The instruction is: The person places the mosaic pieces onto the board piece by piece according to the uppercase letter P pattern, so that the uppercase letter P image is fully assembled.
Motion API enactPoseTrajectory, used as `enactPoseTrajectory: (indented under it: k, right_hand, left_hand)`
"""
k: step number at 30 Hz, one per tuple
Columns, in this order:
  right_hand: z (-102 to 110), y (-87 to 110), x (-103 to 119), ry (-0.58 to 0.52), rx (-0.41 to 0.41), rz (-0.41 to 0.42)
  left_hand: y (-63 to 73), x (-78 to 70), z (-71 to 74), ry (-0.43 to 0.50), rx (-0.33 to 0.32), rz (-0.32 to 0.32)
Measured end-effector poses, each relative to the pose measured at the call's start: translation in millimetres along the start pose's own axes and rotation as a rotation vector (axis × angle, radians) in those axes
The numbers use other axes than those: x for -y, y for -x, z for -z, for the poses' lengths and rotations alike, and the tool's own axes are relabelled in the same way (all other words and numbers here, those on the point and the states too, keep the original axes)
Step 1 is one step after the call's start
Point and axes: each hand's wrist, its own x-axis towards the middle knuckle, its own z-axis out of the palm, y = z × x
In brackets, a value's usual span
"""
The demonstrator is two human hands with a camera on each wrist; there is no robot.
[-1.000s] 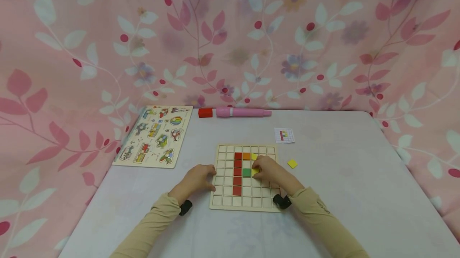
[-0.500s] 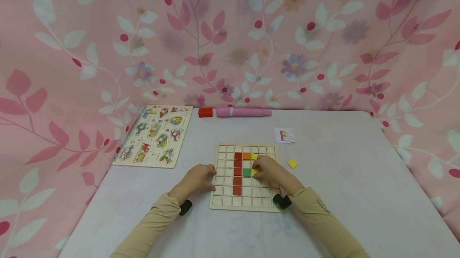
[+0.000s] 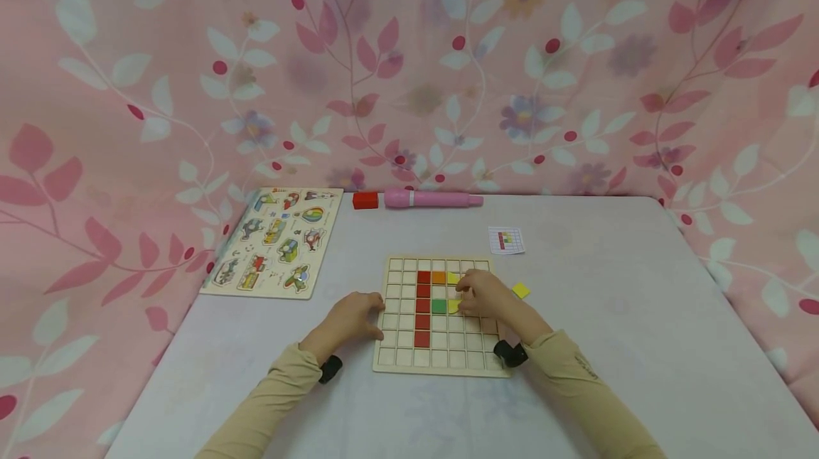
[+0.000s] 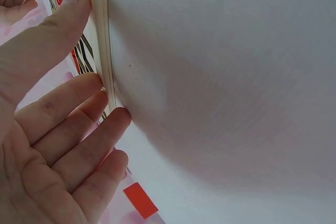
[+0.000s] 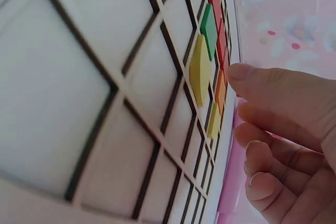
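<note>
A wooden grid board (image 3: 456, 339) lies flat on the table. Its cells hold a column of red tiles (image 3: 422, 322), an orange tile (image 3: 439, 278), a green tile (image 3: 439, 306) and two yellow tiles. My left hand (image 3: 345, 318) rests at the board's left edge, thumb and fingertips against the side, as the left wrist view shows. Over the right part hovers my right hand (image 3: 489, 297), loosely bent fingers holding nothing. Just left of its fingertips is the nearer yellow tile (image 5: 198, 72), beside the green one; the farther yellow tile (image 5: 213, 121) sits beside the orange.
Right of the board lies a loose yellow tile (image 3: 521, 290), with a small printed pattern card (image 3: 505, 240) behind it. A picture puzzle board (image 3: 271, 271) lies at the back left. Along the far edge are a red block (image 3: 365, 200) and a pink tube-shaped object (image 3: 441, 199).
My right hand has let go of the nearer yellow tile and shifted slightly right, leaving the tile on the board. My left hand has stayed at the board's edge.
</note>
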Motion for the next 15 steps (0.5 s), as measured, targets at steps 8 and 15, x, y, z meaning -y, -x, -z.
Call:
enactPoseTrajectory:
  k: [8, 15]
  right_hand:
    - [17.6, 11.6, -14.7, 0.004, -0.051, -0.080]
    - [26.7, 23.6, -34.6, -0.030, -0.097, -0.206]
  left_hand:
    - [0.5, -1.3, 0.5, 0.001, -0.001, 0.004]
    - [1.0, -1.3, 0.5, -0.006, -0.010, -0.007]
